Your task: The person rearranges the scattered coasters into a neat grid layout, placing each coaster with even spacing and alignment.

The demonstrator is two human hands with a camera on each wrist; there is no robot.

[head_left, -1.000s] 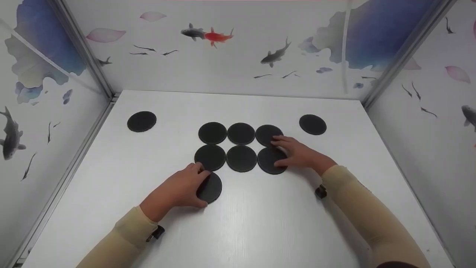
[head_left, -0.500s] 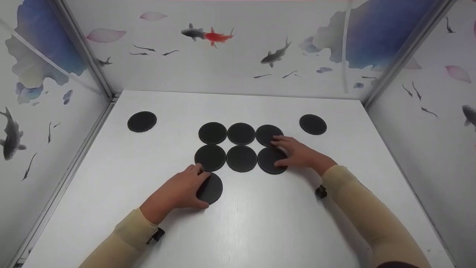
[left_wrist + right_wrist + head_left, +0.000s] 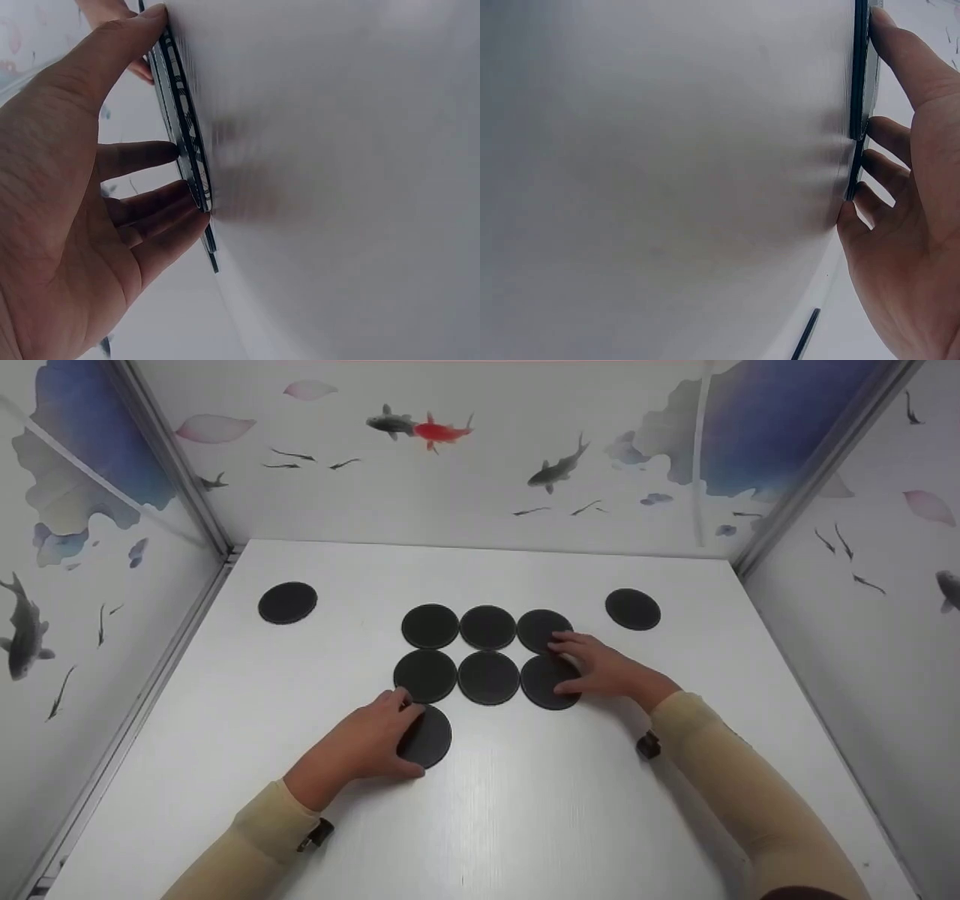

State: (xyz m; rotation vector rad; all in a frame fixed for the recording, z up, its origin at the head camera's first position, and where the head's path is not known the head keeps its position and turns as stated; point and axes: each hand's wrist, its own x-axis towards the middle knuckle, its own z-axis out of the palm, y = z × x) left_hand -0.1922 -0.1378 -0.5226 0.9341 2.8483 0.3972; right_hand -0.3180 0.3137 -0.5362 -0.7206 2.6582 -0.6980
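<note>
Thin round black discs lie flat on the white table in the head view. My left hand (image 3: 360, 742) holds the nearest disc (image 3: 431, 739) between the thumb at its near edge and the fingers at its far left edge. That disc meets the front left disc (image 3: 425, 676). Seen edge-on in the left wrist view, the held disc (image 3: 184, 112) shows a dark rim with pale marks. My right hand (image 3: 604, 669) rests its thumb on the front right disc (image 3: 541, 684), while its fingertips touch the right edge of the back right disc (image 3: 538, 628).
Two rows of three discs sit side by side, including the middle discs (image 3: 488, 627). Single discs lie apart at the back left (image 3: 288, 603) and back right (image 3: 633, 609). Walls printed with fish (image 3: 555, 472) enclose the white table (image 3: 510, 825) on three sides.
The left hand and its disc have shifted very slightly to the right. The right hand stays on the same discs, and the view has tilted a touch.
</note>
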